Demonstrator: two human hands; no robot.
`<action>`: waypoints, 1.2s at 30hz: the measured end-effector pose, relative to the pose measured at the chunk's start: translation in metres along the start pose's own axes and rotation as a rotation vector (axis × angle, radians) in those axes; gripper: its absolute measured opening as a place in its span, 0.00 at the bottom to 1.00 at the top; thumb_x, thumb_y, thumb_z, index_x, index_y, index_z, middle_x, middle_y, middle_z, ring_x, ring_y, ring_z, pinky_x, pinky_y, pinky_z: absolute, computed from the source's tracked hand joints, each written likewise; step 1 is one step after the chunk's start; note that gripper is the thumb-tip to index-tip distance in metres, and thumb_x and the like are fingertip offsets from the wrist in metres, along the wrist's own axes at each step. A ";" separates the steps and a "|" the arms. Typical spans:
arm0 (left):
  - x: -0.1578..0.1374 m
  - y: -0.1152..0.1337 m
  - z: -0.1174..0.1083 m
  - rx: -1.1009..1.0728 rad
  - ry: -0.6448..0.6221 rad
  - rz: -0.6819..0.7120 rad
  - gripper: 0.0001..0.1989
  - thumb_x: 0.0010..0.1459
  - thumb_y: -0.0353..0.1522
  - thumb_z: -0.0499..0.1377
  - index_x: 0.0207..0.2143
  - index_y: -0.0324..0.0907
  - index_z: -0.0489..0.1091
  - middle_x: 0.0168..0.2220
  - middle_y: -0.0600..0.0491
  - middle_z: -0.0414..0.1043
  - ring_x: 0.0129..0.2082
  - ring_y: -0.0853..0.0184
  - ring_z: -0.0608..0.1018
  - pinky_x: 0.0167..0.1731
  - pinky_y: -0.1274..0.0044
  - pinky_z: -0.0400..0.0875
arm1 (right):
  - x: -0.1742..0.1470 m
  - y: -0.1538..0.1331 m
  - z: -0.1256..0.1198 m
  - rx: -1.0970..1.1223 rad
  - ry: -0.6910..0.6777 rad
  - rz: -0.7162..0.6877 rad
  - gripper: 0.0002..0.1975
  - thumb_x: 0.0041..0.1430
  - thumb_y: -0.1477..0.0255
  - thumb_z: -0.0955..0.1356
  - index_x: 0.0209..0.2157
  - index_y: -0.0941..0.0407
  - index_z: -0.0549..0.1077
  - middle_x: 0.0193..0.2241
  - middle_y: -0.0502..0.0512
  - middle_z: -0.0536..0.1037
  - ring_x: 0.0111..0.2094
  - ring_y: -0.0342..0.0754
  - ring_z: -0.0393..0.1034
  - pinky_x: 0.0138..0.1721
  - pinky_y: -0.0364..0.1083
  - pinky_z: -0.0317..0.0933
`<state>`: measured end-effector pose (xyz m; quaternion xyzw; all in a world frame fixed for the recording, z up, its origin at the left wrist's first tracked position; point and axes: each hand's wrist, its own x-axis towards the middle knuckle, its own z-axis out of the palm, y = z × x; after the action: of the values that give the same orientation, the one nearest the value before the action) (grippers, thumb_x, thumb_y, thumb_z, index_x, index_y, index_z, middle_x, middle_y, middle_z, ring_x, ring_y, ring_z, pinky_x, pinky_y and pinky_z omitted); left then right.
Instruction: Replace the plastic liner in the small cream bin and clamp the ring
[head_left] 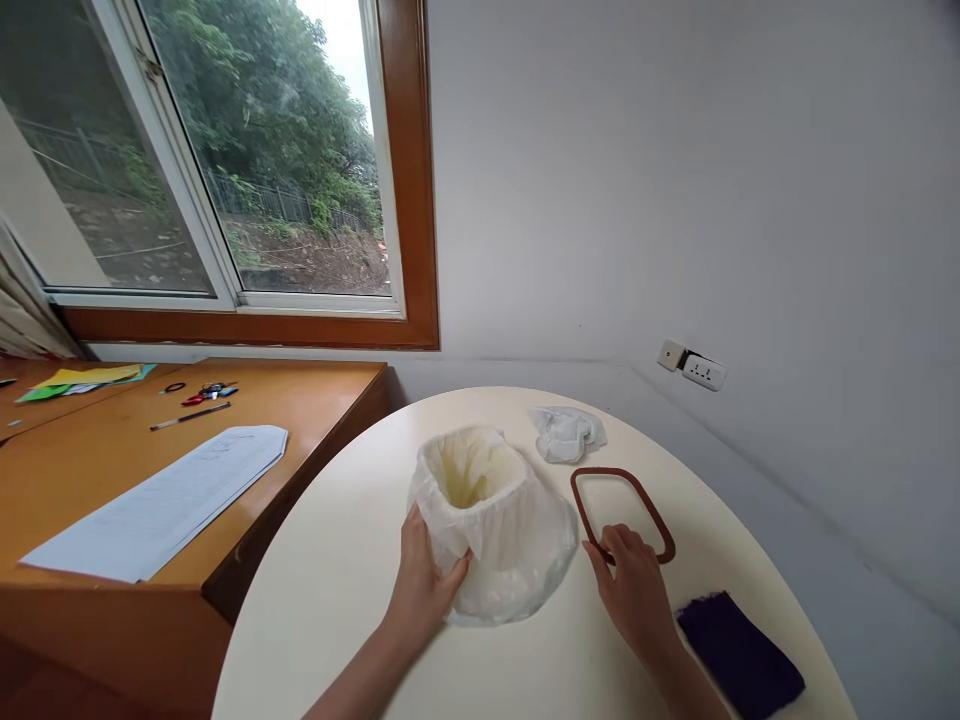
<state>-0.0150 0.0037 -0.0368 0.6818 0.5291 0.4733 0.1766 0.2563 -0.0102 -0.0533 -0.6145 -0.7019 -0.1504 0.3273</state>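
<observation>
A small waste bin [469,485] stands on the round table, lined with a thin white plastic bag [517,560]. The bag is folded out over the opening and its loose skirt spreads to the right and front, hiding the bin's outer wall. My left hand [421,585] grips the near left side through the bag, thumb in front. To the right, my right hand [630,580] has its fingers closed on the near side of a brown rounded-rectangular rim ring [651,500]. That ring is apart from the bin, at or just above the tabletop.
A crumpled white plastic bag [568,435] lies behind the ring. A folded dark purple cloth [741,655] is at the right edge of the round cream table [322,580]. On the left, a wooden desk [330,395] bears papers [165,505], a pen [190,416] and keys.
</observation>
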 end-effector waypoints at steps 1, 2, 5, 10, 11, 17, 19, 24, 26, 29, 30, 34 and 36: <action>0.000 -0.001 0.000 0.005 0.005 0.004 0.33 0.52 0.36 0.57 0.57 0.44 0.45 0.52 0.43 0.53 0.55 0.54 0.57 0.50 0.59 0.59 | 0.000 0.001 0.000 -0.018 0.001 0.003 0.14 0.61 0.63 0.57 0.25 0.55 0.59 0.23 0.52 0.65 0.26 0.47 0.61 0.30 0.45 0.53; 0.001 -0.001 -0.001 0.012 0.008 0.007 0.34 0.51 0.36 0.57 0.57 0.44 0.44 0.53 0.43 0.53 0.55 0.53 0.57 0.50 0.58 0.58 | 0.000 0.002 0.000 -0.032 0.004 0.004 0.14 0.61 0.63 0.57 0.25 0.55 0.59 0.23 0.52 0.66 0.26 0.47 0.61 0.29 0.45 0.52; 0.002 -0.002 -0.003 0.036 0.011 0.006 0.35 0.51 0.36 0.57 0.58 0.45 0.44 0.53 0.44 0.53 0.56 0.53 0.56 0.50 0.58 0.58 | 0.001 0.005 0.000 -0.054 0.007 0.010 0.14 0.62 0.63 0.56 0.25 0.55 0.59 0.24 0.52 0.66 0.26 0.47 0.61 0.29 0.45 0.52; 0.005 -0.004 -0.005 0.046 0.044 0.012 0.35 0.51 0.36 0.58 0.58 0.44 0.44 0.53 0.44 0.53 0.56 0.52 0.55 0.50 0.57 0.57 | -0.002 0.010 0.004 -0.087 -0.036 0.044 0.14 0.61 0.64 0.57 0.24 0.55 0.58 0.24 0.52 0.66 0.27 0.46 0.61 0.30 0.46 0.53; 0.006 -0.004 -0.005 0.045 0.052 0.010 0.36 0.50 0.36 0.58 0.58 0.44 0.44 0.53 0.44 0.53 0.56 0.52 0.56 0.50 0.57 0.57 | -0.004 0.012 0.006 -0.097 -0.060 0.057 0.14 0.61 0.64 0.57 0.23 0.55 0.58 0.23 0.52 0.65 0.27 0.46 0.61 0.30 0.46 0.53; 0.006 -0.005 -0.005 0.041 0.072 -0.020 0.35 0.50 0.37 0.58 0.57 0.44 0.46 0.55 0.44 0.52 0.55 0.52 0.56 0.48 0.58 0.59 | -0.015 0.019 0.017 -0.100 -0.218 0.096 0.12 0.56 0.66 0.61 0.20 0.55 0.59 0.24 0.51 0.66 0.27 0.47 0.62 0.30 0.47 0.53; 0.007 -0.006 -0.005 0.049 0.080 -0.019 0.35 0.50 0.38 0.58 0.57 0.44 0.46 0.55 0.44 0.52 0.55 0.51 0.56 0.48 0.58 0.59 | -0.016 0.019 0.018 -0.089 -0.232 0.108 0.11 0.54 0.68 0.62 0.20 0.55 0.59 0.24 0.51 0.66 0.27 0.46 0.63 0.30 0.47 0.54; 0.007 -0.007 -0.005 0.043 0.081 -0.012 0.34 0.51 0.37 0.57 0.57 0.45 0.45 0.55 0.44 0.50 0.55 0.51 0.54 0.50 0.56 0.57 | -0.013 0.018 0.016 -0.080 -0.247 0.135 0.11 0.53 0.68 0.63 0.20 0.55 0.59 0.24 0.51 0.66 0.28 0.47 0.63 0.31 0.47 0.54; 0.007 -0.006 -0.005 0.044 0.081 -0.012 0.33 0.51 0.37 0.57 0.57 0.45 0.46 0.55 0.44 0.49 0.56 0.52 0.54 0.50 0.55 0.56 | -0.013 0.018 0.016 -0.074 -0.264 0.149 0.11 0.53 0.69 0.63 0.20 0.55 0.59 0.25 0.51 0.66 0.28 0.47 0.63 0.31 0.48 0.54; 0.007 -0.006 -0.006 0.050 0.087 -0.023 0.33 0.51 0.37 0.57 0.57 0.44 0.46 0.55 0.44 0.49 0.56 0.52 0.54 0.50 0.56 0.56 | -0.013 0.018 0.015 -0.066 -0.287 0.163 0.11 0.53 0.69 0.63 0.21 0.56 0.59 0.25 0.52 0.66 0.29 0.47 0.63 0.31 0.48 0.55; 0.007 -0.006 -0.006 0.054 0.090 -0.025 0.33 0.51 0.37 0.57 0.57 0.44 0.46 0.55 0.44 0.49 0.55 0.52 0.54 0.50 0.56 0.57 | -0.013 0.018 0.015 -0.064 -0.290 0.165 0.10 0.53 0.69 0.63 0.21 0.56 0.59 0.26 0.52 0.66 0.29 0.48 0.63 0.31 0.48 0.55; 0.008 -0.008 -0.007 0.070 0.082 -0.023 0.34 0.51 0.37 0.57 0.57 0.44 0.45 0.55 0.44 0.50 0.55 0.52 0.55 0.50 0.57 0.57 | -0.013 0.017 0.014 -0.050 -0.305 0.176 0.09 0.54 0.69 0.62 0.22 0.55 0.60 0.27 0.52 0.67 0.30 0.48 0.63 0.32 0.48 0.55; 0.008 -0.009 -0.007 0.070 0.080 -0.026 0.34 0.51 0.37 0.57 0.57 0.44 0.45 0.55 0.45 0.50 0.55 0.53 0.55 0.50 0.57 0.57 | -0.013 0.017 0.014 -0.042 -0.316 0.182 0.09 0.54 0.69 0.62 0.23 0.55 0.61 0.28 0.53 0.68 0.31 0.49 0.64 0.32 0.48 0.55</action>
<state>-0.0260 0.0122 -0.0361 0.6614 0.5605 0.4791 0.1376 0.2694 -0.0083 -0.0749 -0.6983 -0.6826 -0.0363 0.2124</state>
